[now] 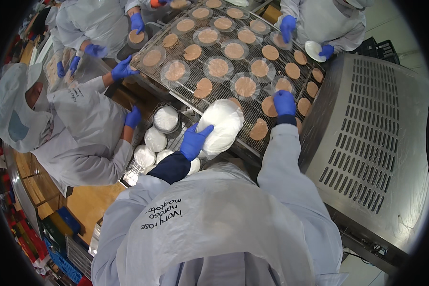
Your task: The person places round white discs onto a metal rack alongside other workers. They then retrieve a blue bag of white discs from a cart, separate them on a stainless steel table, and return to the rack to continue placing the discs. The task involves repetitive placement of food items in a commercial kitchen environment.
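- A co-worker's blue-gloved hand (124, 68) reaches the left corner of the mesh conveyor (221, 91).
- Below the conveyor's near edge, a wire tray (130, 175) holds round white stacks (156, 139), just left of the person's left hand.
- The left hand (193, 142) grips the left rim of a stack of white discs (219, 126), which lies between both hands and overlaps the conveyor's near edge; the forearm angles inward from the lower left, its cuff dark navy.
- Brown round patties (218, 67), many on clear round sheets, cover the conveyor beyond the stack.
- The right hand (284, 101) is toward the conveyor's right edge, its fingers curled down at a patty on a clear sheet (283, 85); whether they pinch anything I cannot tell. The arm stretches straight forward.
- A slotted steel housing (367, 143) stands beside the conveyor's right edge.
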